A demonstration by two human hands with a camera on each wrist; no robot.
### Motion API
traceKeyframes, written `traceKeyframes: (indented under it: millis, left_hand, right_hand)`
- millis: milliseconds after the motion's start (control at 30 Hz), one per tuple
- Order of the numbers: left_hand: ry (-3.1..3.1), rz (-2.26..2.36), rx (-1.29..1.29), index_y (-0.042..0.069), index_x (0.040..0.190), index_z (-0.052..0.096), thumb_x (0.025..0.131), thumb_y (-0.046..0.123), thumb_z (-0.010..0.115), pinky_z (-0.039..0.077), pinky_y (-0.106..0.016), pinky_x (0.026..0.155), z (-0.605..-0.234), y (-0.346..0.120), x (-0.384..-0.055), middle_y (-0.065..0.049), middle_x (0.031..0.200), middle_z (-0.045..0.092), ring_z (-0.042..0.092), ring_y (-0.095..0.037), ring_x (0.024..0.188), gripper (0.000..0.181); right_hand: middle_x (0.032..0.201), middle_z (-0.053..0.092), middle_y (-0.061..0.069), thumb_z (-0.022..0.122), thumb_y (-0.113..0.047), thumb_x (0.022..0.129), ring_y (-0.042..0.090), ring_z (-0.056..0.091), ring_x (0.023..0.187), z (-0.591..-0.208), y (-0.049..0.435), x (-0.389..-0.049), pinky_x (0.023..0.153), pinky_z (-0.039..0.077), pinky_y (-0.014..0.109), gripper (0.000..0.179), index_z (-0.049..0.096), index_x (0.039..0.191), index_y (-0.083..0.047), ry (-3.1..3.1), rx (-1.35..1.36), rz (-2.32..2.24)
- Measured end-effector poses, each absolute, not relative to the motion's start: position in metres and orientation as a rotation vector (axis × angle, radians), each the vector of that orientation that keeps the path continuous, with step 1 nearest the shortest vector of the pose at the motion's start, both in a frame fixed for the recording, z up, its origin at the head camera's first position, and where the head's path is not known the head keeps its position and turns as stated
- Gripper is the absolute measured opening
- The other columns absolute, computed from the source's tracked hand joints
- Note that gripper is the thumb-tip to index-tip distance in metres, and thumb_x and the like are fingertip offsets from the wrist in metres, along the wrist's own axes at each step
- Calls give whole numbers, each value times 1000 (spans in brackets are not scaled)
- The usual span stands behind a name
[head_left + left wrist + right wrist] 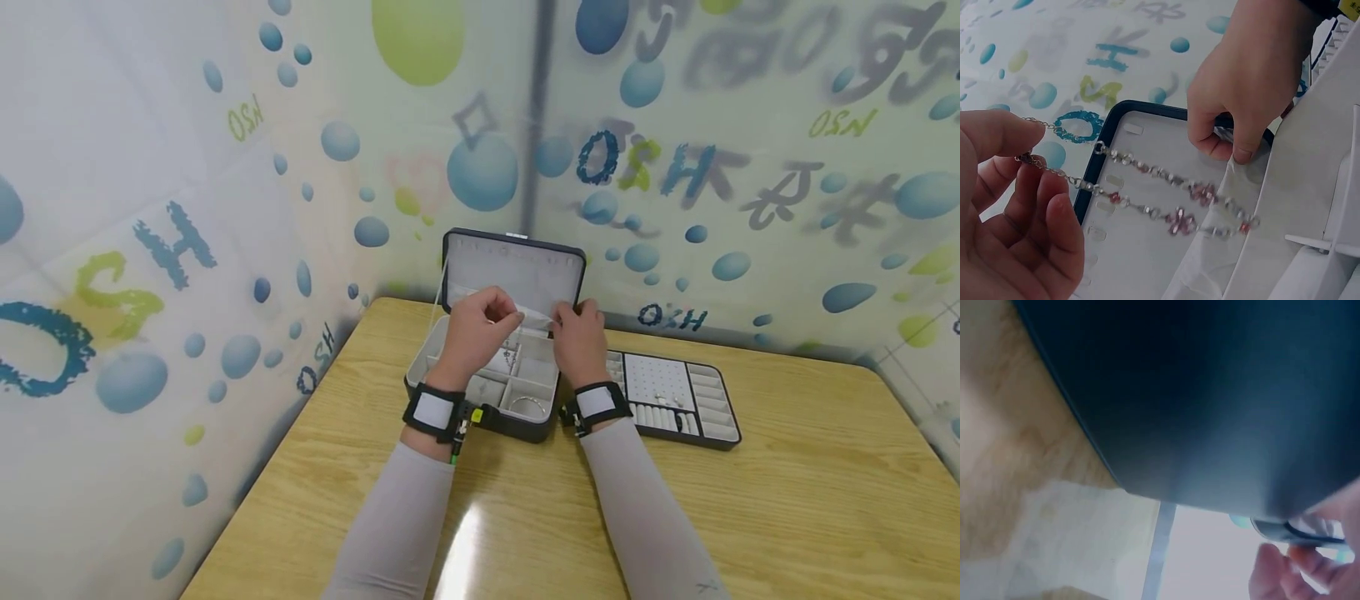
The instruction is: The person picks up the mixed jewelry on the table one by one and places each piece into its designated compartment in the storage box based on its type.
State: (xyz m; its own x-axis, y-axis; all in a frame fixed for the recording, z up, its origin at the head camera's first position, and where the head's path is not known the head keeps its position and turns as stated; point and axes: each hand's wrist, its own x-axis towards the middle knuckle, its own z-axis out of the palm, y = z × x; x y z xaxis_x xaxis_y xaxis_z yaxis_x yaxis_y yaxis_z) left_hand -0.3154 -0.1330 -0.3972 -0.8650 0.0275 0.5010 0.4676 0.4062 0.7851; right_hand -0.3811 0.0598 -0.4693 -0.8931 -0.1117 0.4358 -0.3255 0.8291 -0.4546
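Observation:
A beaded bracelet (1179,220) with pink flower-shaped beads and silvery links dangles from my left hand (476,329), pinched by its chain end between thumb and fingers. It hangs in front of the jewelry box's raised lid (517,268). My right hand (579,342) pinches the upper edge of the white fabric pocket (1213,250) inside that lid, at its right side. Below both hands lies the jewelry box (531,429), dark outside with pale compartments. In the right wrist view the box's dark outer wall (1197,412) covers most of the scene, with fingertips at lower right.
A bangle (527,407) lies in the front right compartment, and a chain (510,354) in one behind it. Right of the box, a jewelry tray (720,442) holds earrings and ring rolls. Wooden table (810,500) lies around them; a printed curtain (675,275) stands behind.

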Motion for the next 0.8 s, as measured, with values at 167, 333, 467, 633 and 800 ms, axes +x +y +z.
traceKeyframes:
  millis: [167, 333, 467, 633, 800]
  left_hand:
    - [-2260, -1442, -410, 14, 86, 69, 95, 16, 76, 49, -29, 68, -394, -132, -318, -2, 79, 66, 60, -18, 75, 11]
    - [-2280, -1407, -375, 14, 84, 69, 95, 13, 76, 48, -31, 68, -393, -132, -322, -3, 76, 65, 60, -19, 72, 13]
    - [-2329, -1338, -309, 16, 84, 69, 96, 15, 75, 49, -33, 69, -388, -131, -329, -2, 76, 66, 61, -19, 73, 13]
    - [-2375, -1251, -215, 14, 87, 68, 97, 17, 74, 47, -33, 71, -378, -127, -344, -3, 78, 66, 62, -20, 75, 12]
    - [-2390, -1206, -143, 13, 87, 68, 97, 18, 74, 45, -34, 69, -371, -123, -357, -4, 78, 65, 60, -21, 75, 12]
  right_hand:
    - [118, 49, 26, 58, -10, 107, 42, 52, 103, -469, 66, -386, 87, 50, 56, 9, 57, 99, -6, -2591, 466, 836]
    - [111, 44, 22, 53, -8, 110, 37, 50, 95, -473, 71, -389, 82, 49, 52, 11, 50, 99, -5, -2593, 585, 924]
    - [114, 42, 21, 51, -9, 111, 36, 53, 97, -474, 74, -390, 84, 50, 52, 9, 49, 103, -5, -2613, 598, 966]
    - [117, 44, 22, 53, -8, 110, 37, 57, 99, -475, 76, -391, 87, 51, 52, 7, 51, 104, -5, -2615, 583, 1011]
    - [121, 46, 23, 55, -8, 109, 38, 59, 103, -474, 76, -392, 90, 52, 54, 6, 54, 104, -4, -2605, 587, 1017]
